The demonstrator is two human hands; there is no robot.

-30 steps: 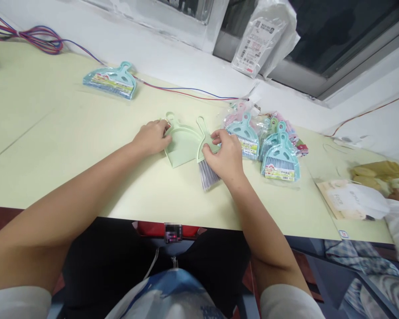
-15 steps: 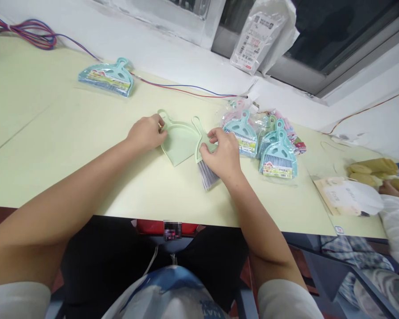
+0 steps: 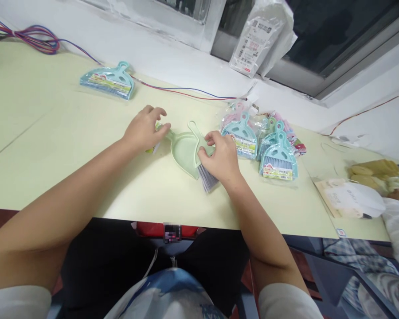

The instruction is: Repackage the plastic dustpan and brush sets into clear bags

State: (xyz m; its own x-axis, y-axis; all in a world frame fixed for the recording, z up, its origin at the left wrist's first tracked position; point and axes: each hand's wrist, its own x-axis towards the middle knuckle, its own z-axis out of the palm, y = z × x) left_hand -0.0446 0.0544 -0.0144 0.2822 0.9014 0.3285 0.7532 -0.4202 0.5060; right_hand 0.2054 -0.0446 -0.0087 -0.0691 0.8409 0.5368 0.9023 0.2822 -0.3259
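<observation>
The green dustpan (image 3: 183,153) is between the two hands — at four o'clock from the left hand (image 3: 145,127), at nine o'clock from the right hand (image 3: 221,153). The left has fingers spread; whether it touches the dustpan, I cannot tell. The right pinches the green brush (image 3: 202,141), its bristles (image 3: 206,179) pointing toward five o'clock.

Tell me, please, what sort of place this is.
Probably a shared indoor workroom: a pale tabletop holds several bagged dustpan-and-brush sets, and another person's white sleeve shows at the picture's right edge.
</observation>
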